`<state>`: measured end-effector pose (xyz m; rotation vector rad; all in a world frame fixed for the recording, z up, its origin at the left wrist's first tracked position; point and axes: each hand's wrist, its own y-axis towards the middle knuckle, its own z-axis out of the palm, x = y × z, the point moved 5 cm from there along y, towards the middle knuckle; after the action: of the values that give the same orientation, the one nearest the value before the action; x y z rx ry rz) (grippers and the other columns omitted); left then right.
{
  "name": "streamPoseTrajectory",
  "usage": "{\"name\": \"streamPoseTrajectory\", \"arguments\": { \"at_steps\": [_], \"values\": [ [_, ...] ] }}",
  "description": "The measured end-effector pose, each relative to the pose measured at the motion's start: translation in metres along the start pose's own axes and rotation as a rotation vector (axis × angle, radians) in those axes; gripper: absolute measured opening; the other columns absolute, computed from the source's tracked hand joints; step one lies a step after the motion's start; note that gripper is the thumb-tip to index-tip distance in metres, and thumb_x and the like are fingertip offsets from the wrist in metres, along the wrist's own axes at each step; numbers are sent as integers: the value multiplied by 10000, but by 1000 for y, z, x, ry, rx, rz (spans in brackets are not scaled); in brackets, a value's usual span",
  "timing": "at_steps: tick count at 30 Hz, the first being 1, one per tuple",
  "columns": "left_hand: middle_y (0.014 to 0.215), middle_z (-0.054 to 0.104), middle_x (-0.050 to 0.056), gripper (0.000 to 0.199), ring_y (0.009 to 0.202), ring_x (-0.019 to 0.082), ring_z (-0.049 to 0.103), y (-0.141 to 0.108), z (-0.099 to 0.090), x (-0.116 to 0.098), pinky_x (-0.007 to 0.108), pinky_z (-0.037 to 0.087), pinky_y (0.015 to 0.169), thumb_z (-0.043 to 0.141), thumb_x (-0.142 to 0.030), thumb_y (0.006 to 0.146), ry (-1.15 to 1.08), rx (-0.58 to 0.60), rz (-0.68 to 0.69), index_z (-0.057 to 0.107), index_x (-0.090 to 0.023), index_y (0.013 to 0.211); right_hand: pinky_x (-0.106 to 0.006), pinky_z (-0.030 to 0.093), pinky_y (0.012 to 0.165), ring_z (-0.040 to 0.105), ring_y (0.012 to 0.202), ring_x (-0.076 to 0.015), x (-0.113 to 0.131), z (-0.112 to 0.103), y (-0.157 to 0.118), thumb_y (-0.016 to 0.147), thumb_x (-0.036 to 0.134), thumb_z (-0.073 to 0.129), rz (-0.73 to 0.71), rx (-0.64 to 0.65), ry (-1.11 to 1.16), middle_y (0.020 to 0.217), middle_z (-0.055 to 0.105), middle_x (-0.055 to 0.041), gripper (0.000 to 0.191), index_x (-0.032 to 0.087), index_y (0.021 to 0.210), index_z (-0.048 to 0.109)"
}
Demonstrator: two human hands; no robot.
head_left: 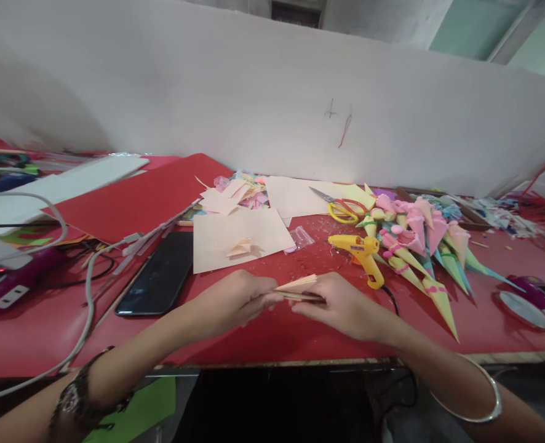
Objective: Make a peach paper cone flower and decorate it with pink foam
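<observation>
Between my two hands is a small stack of folded cream paper [299, 285], held above the red tabletop near its front edge. My left hand [238, 301] pinches the left end of it. My right hand [341, 304] grips the right end, fingers wrapped round it. Behind my hands a flat cream sheet [235, 229] carries a small folded cream piece [240, 247]. A yellow glue gun [367, 255] lies just behind my right hand.
A black phone [157, 277] lies left, beside a white cable [89, 286]. Scissors [341, 209] rest on cream sheets at the back. Pink and yellow paper cones [415, 240] pile up at right. A red sheet [138, 200] lies back left, and a white wall [254, 92] stands behind.
</observation>
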<state>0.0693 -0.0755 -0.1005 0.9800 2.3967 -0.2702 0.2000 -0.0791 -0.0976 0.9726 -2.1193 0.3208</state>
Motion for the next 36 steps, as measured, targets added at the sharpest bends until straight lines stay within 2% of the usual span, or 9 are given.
{"name": "streamPoseTrajectory", "arguments": {
  "at_steps": [6, 13, 16, 19, 22, 25, 28, 32, 36],
  "values": [
    [410, 451, -59, 352, 400, 67, 449, 2, 2, 2, 156, 355, 477, 287, -333, 895, -320, 74, -106, 459, -158, 643, -219, 412, 814, 584, 947, -139, 2, -1, 2, 868, 219, 406, -56, -76, -20, 1078, 628, -34, 315, 230, 1154, 538],
    [479, 486, -48, 321, 438, 72, 453, -1, 2, -2, 165, 350, 487, 269, -309, 901, -286, 85, -102, 482, -159, 713, -232, 405, 666, 584, 717, -142, 0, -2, 2, 880, 295, 376, 71, -40, -87, 775, 666, -52, 310, 160, 939, 648],
    [517, 499, -33, 331, 466, 81, 448, -1, 0, -4, 172, 325, 482, 254, -302, 905, -149, 67, -46, 480, -156, 712, -201, 354, 549, 479, 554, -86, 0, -1, 2, 875, 287, 386, 90, -25, -36, 620, 582, -3, 310, 131, 815, 646],
    [568, 529, -8, 342, 497, 105, 451, 0, -1, -6, 197, 293, 477, 267, -306, 902, 149, 18, 49, 519, -157, 726, -183, 304, 472, 381, 475, -55, -5, 2, 1, 867, 314, 394, 136, 19, 98, 541, 473, 36, 303, 123, 777, 611],
    [579, 558, 13, 391, 515, 133, 469, 1, -1, -10, 225, 292, 500, 242, -325, 908, 440, -55, 159, 544, -163, 721, -181, 307, 453, 379, 444, -51, -12, 7, -1, 871, 338, 372, 219, 83, 198, 525, 460, 41, 315, 128, 786, 591],
    [535, 551, 17, 419, 473, 134, 455, 1, -1, -12, 233, 274, 483, 244, -341, 905, 532, -86, 161, 525, -159, 654, -180, 316, 449, 389, 431, -53, -12, 7, -2, 878, 318, 354, 236, 98, 211, 519, 466, 40, 315, 133, 811, 599],
    [487, 534, -12, 348, 433, 110, 451, 2, -1, -8, 207, 267, 451, 298, -298, 894, 276, -8, 19, 519, -161, 664, -181, 355, 501, 454, 499, -70, -5, 3, 0, 880, 282, 364, 138, 52, 145, 560, 507, 29, 289, 148, 880, 620],
    [469, 536, -32, 351, 459, 87, 493, 0, 2, -7, 170, 352, 513, 283, -296, 896, -184, 85, -100, 507, -155, 666, -214, 394, 691, 552, 747, -112, 4, 3, 1, 886, 244, 368, -33, -52, -71, 810, 626, -18, 259, 181, 928, 616],
    [431, 484, -55, 357, 413, 78, 479, -2, 6, -2, 175, 391, 512, 297, -365, 884, -442, 117, -196, 516, -148, 704, -225, 397, 648, 561, 736, -128, 2, 7, -2, 903, 288, 324, -72, -105, -311, 820, 634, -40, 295, 168, 925, 593]
  ]
}}
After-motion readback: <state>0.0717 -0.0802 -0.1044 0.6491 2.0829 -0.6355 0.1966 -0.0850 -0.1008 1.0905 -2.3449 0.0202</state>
